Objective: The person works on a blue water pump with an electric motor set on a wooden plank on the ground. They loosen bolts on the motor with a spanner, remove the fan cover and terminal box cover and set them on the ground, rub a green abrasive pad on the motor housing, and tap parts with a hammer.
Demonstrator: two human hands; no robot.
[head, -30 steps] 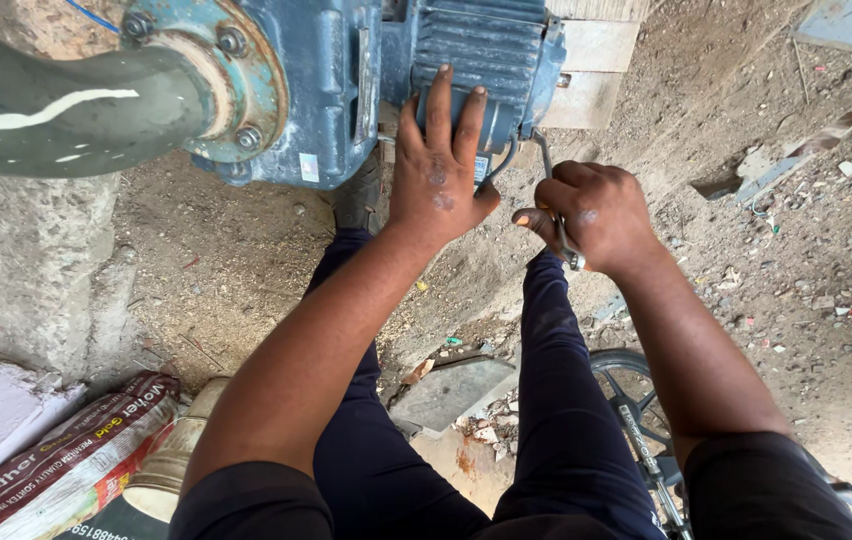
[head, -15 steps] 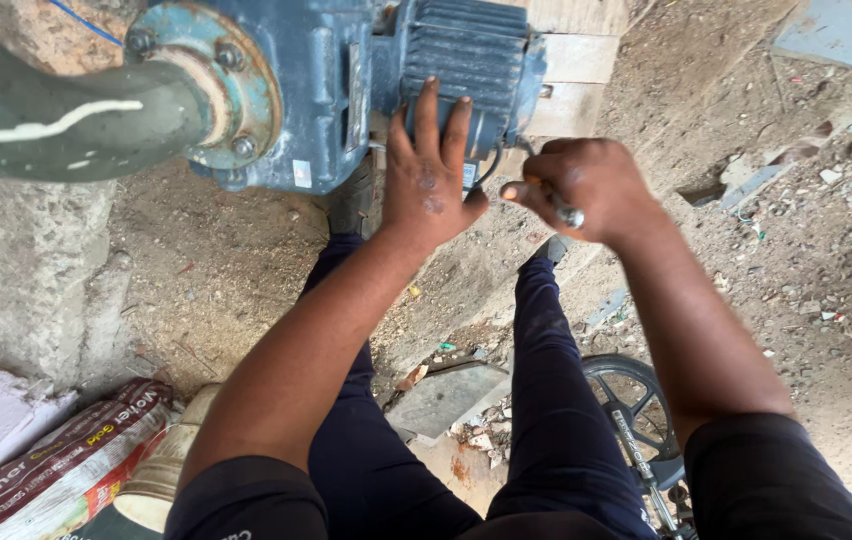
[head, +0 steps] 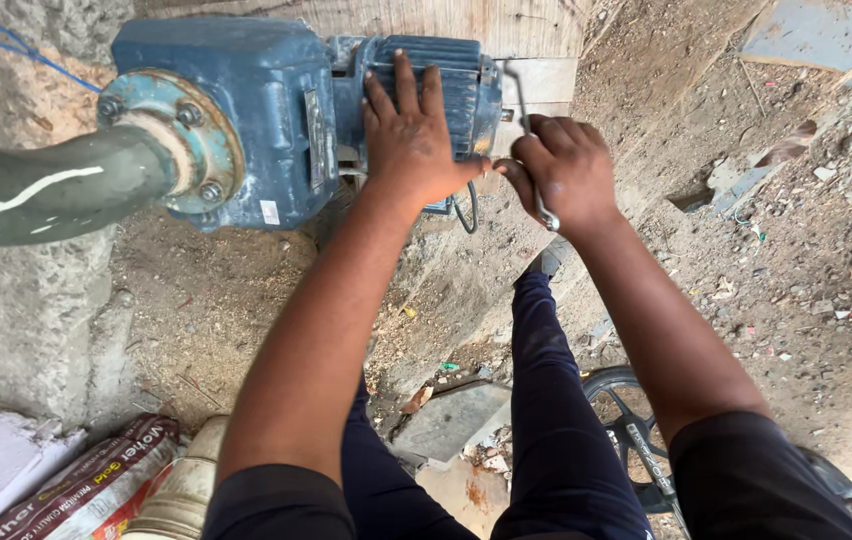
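Note:
A blue pump with a ribbed motor housing sits at the top, joined by a bolted flange to a thick dark green pipe that runs off to the left. My left hand lies flat on the motor housing, fingers spread. My right hand is closed around a thin metal wrench whose upper end stands beside the motor's right end.
A concrete block stands under the pipe. Printed bags lie at the bottom left. A small black wheel sits by my right leg. Dirt and scattered debris cover the ground to the right. A wooden board is behind the motor.
My right hand with the wrench has risen from below the motor up to its right end. My left hand stays flat on the housing. The view has shifted slightly.

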